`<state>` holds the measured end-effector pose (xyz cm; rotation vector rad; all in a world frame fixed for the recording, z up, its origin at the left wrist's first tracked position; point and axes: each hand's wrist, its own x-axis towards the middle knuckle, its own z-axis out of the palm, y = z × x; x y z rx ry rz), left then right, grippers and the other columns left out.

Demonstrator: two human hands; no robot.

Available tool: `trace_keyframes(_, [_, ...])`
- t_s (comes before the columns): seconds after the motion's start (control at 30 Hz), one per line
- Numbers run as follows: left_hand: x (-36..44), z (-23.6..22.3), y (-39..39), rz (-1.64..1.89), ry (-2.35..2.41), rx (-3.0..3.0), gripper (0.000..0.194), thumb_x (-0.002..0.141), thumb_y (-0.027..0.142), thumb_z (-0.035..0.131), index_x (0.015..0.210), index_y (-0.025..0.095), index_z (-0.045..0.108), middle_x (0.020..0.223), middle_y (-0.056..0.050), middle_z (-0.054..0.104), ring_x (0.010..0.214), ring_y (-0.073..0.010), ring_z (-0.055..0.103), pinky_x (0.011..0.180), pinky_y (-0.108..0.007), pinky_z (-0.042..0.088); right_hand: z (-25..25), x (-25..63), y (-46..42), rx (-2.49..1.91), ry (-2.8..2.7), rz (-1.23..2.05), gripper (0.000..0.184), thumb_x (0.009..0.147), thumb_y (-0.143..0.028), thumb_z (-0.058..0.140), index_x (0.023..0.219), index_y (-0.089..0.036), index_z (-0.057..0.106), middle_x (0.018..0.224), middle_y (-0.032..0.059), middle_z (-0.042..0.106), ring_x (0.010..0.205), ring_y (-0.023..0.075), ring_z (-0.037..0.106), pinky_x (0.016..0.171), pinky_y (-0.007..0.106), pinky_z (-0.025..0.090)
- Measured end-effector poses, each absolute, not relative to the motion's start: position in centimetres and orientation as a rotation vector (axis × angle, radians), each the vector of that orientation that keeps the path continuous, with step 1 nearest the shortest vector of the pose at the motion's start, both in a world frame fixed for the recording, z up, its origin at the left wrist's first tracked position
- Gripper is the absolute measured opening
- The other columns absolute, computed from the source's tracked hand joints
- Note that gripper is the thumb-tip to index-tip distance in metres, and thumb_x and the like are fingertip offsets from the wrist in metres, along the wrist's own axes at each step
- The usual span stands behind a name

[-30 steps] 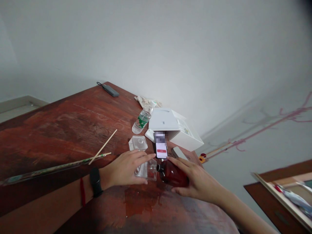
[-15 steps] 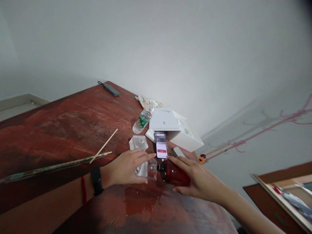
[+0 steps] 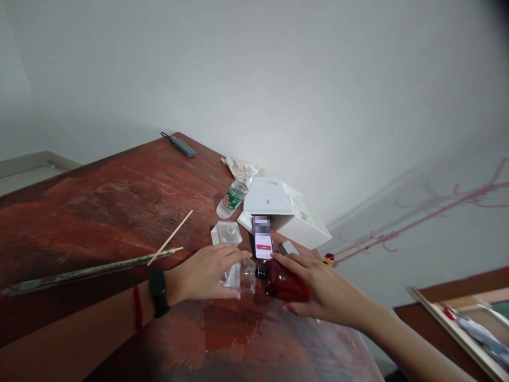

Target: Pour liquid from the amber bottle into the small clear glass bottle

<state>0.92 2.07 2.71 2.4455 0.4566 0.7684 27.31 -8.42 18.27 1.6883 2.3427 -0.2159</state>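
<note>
The clear glass bottle [image 3: 238, 278] is cupped by the left hand [image 3: 202, 275], with the fingers curved over it and the hand only partly closed. The amber bottle [image 3: 283, 284] is held by the right hand [image 3: 324, 286], with the fingers wrapped over its shoulder and side. Both bottles are laid on their sides, and whether either is raised off the surface cannot be told. Their necks point at each other and nearly touch, and a black cap [image 3: 260, 272] is seen on the amber bottle.

Just beyond the left hand, a square glass dish [image 3: 226, 232] is placed. Between the hands and slightly beyond them, a smartphone [image 3: 263, 247] is propped up, its upper part blurred. A white box [image 3: 288, 204] is behind it, and a plastic water bottle [image 3: 233, 197] lies beyond the dish. To the left of the left hand, a wooden stick [image 3: 169, 238] crosses a long patterned rod [image 3: 91, 273]. A wet patch [image 3: 226, 326] is seen on the wooden table [image 3: 119, 212] nearer than the hands. A black wristband [image 3: 159, 293] is worn on the left wrist.
</note>
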Motion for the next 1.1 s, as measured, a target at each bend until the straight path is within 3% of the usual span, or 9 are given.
trace_keyframes(0.27, [0.9, 3.2, 2.0, 0.743, 0.467, 2.457, 0.085, 0.084, 0.038, 0.102, 0.155, 0.021, 0.058, 0.149, -0.016, 0.071, 0.137, -0.0406, 0.069, 0.119, -0.052, 0.053, 18.2, 27.3, -8.3, 1.735, 2.349, -0.221, 0.095, 0.081, -0.034, 0.092, 0.167, -0.029, 0.054, 0.160, 0.0154, 0.069, 0.144, 0.0486, 0.066, 0.116, 0.066, 0.058])
trace_keyframes(0.73, [0.9, 3.0, 2.1, 0.736, 0.474, 2.437, 0.088, 0.084, 0.039, 0.101, 0.157, 0.022, 0.056, 0.153, -0.015, 0.069, 0.140, -0.0405, 0.067, 0.120, -0.050, 0.051, 19.1, 26.4, -8.0, 1.717, 2.231, -0.257, 0.093, 0.085, -0.037, 0.088, 0.170, -0.025, 0.050, 0.161, 0.0177, 0.068, 0.144, 0.0467, 0.065, 0.118, 0.066, 0.056])
trace_keyframes(1.1, [0.9, 3.2, 2.1, 0.705, 0.474, 2.448, 0.087, 0.084, 0.041, 0.102, 0.155, 0.021, 0.057, 0.153, -0.017, 0.069, 0.140, -0.0408, 0.067, 0.120, -0.052, 0.051, 19.2, 26.4, -7.8, 1.664, 2.278, -0.254, 0.095, 0.086, -0.038, 0.088, 0.172, -0.028, 0.047, 0.160, 0.0171, 0.069, 0.142, 0.0458, 0.068, 0.118, 0.063, 0.056])
